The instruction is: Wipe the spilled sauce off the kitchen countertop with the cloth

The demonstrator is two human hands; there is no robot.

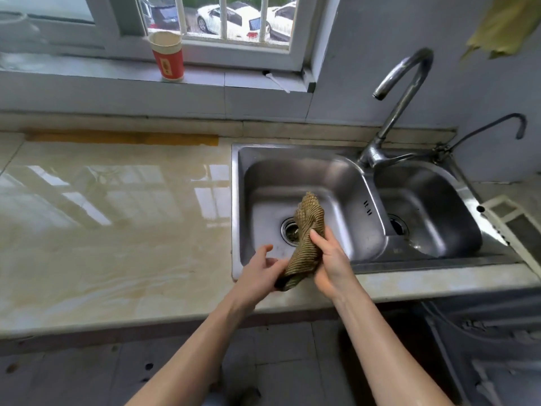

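Note:
A twisted olive-brown ribbed cloth [307, 238] stands upright over the front of the left sink basin [263, 183]. My right hand [330, 259] grips its middle from the right side. My left hand [263, 271] holds the cloth's lower end, fingers curled under it. The glossy beige countertop [111, 218] stretches to the left of the sink and reflects the window; no sauce patch shows clearly on it.
A double steel sink has a tall curved faucet [401, 104] at the back and a thin second tap [497, 127] to its right. A red paper cup [167, 55] stands on the windowsill. A yellow-green cloth [503, 24] hangs top right.

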